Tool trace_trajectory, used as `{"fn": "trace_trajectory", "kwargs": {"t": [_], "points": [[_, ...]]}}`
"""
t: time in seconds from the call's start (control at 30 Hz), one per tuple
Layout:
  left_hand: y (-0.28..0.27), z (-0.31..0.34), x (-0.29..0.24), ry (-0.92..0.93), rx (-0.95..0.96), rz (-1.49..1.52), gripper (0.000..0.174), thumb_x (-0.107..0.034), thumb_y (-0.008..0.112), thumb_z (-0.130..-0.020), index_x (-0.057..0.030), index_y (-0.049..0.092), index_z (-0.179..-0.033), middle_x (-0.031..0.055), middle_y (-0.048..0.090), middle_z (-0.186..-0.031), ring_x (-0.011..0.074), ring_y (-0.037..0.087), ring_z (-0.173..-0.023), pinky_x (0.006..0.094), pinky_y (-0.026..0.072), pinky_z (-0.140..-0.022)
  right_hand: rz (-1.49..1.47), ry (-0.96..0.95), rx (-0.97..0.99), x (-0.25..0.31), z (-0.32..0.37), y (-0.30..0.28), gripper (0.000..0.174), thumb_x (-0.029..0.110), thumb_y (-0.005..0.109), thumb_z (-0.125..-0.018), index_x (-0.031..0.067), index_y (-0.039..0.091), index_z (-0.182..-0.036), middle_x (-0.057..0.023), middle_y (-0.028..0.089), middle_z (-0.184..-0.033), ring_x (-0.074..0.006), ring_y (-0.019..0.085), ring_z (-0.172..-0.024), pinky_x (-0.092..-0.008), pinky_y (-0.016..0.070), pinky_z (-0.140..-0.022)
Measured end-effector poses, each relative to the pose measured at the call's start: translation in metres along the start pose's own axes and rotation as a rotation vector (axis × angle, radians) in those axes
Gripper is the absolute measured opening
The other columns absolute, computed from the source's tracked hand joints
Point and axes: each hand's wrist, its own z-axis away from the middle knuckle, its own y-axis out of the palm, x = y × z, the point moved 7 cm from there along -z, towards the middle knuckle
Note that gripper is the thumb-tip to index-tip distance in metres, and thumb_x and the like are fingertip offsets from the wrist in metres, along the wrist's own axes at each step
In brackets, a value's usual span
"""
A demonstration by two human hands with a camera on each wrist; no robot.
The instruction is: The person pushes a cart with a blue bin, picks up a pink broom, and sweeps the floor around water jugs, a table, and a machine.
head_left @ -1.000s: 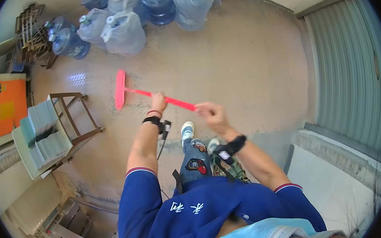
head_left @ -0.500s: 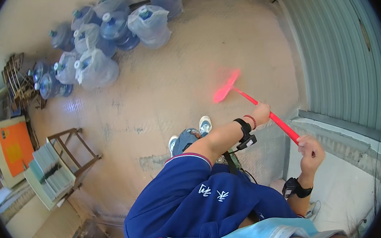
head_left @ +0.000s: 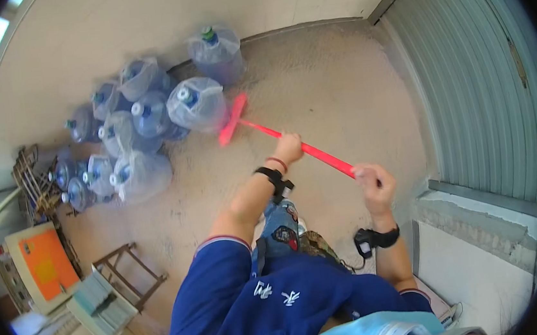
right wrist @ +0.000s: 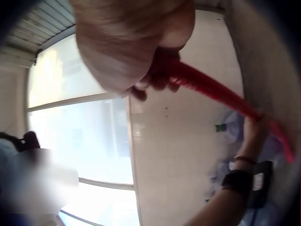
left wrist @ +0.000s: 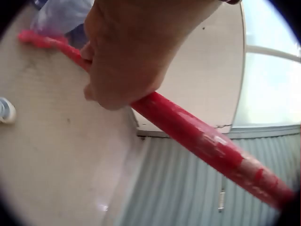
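A red long-handled broom (head_left: 258, 130) reaches across the concrete floor, its head beside a bagged water jug (head_left: 196, 103). My left hand (head_left: 288, 147) grips the handle at mid-length, and the left wrist view shows its fingers (left wrist: 122, 70) curled round the red shaft (left wrist: 197, 141). My right hand (head_left: 373, 180) grips the handle's top end, seen close up in the right wrist view as a fist (right wrist: 131, 47) closed on the red handle (right wrist: 211, 89).
Several large blue water jugs (head_left: 117, 143), some in plastic bags, cluster at the back left by the wall. A corrugated metal shutter (head_left: 474, 83) fills the right side, with a raised concrete ledge (head_left: 474, 225) below it. A wooden stool (head_left: 126, 271) and stacked papers (head_left: 100, 303) stand at lower left.
The broom swung from the left to the right by the shutter, and now back left towards the jugs. The head view has turned, so the jugs sit lower and nearer.
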Motion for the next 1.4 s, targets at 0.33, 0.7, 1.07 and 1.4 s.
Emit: {"fn": "trace_trajectory", "kwargs": {"t": [0.33, 0.7, 1.07, 1.4], "points": [[-0.044, -0.142, -0.164, 0.178, 0.050, 0.710, 0.011, -0.006, 0.058, -0.061, 0.0028, 0.055, -0.068, 0.0234, 0.053, -0.075, 0.0369, 0.052, -0.078, 0.0426, 0.0450, -0.070, 0.434, -0.067, -0.115, 0.089, -0.097, -0.068, 0.015, 0.002, 0.049, -0.081, -0.0011, 0.055, -0.068, -0.0054, 0.054, -0.060, -0.0095, 0.047, -0.052, -0.0228, 0.0385, -0.050], [-0.050, -0.285, 0.029, 0.305, 0.135, -0.128, 0.015, -0.018, 0.058, -0.068, -0.0042, 0.064, -0.068, 0.0143, 0.060, -0.066, 0.0298, 0.060, -0.064, 0.0384, 0.0485, -0.057, 0.016, 0.098, -0.285, -0.086, -0.189, -0.049, 0.012, 0.002, 0.050, -0.081, 0.0004, 0.061, -0.083, -0.0059, 0.062, -0.079, -0.0090, 0.054, -0.065, -0.0210, 0.0417, -0.057], [0.057, -0.283, -0.196, 0.440, 0.449, -0.028, 0.017, -0.023, 0.054, -0.064, -0.0092, 0.063, -0.070, 0.0122, 0.060, -0.074, 0.0308, 0.056, -0.078, 0.0500, 0.0392, -0.070, 0.308, 0.192, -0.404, -0.085, -0.137, -0.233, 0.008, 0.004, 0.054, -0.079, 0.0010, 0.062, -0.077, -0.0047, 0.058, -0.065, -0.0078, 0.047, -0.051, -0.0208, 0.0372, -0.046], [-0.012, -0.250, -0.435, 0.737, 0.516, 0.543, 0.016, -0.010, 0.054, -0.060, 0.0043, 0.060, -0.066, 0.0233, 0.057, -0.068, 0.0383, 0.057, -0.069, 0.0448, 0.0447, -0.069, 0.601, 0.290, -0.594, 0.052, -0.098, -0.347, 0.018, 0.006, 0.046, -0.082, -0.0030, 0.054, -0.069, -0.0090, 0.055, -0.060, -0.0116, 0.044, -0.047, -0.0248, 0.0387, -0.049]]}}
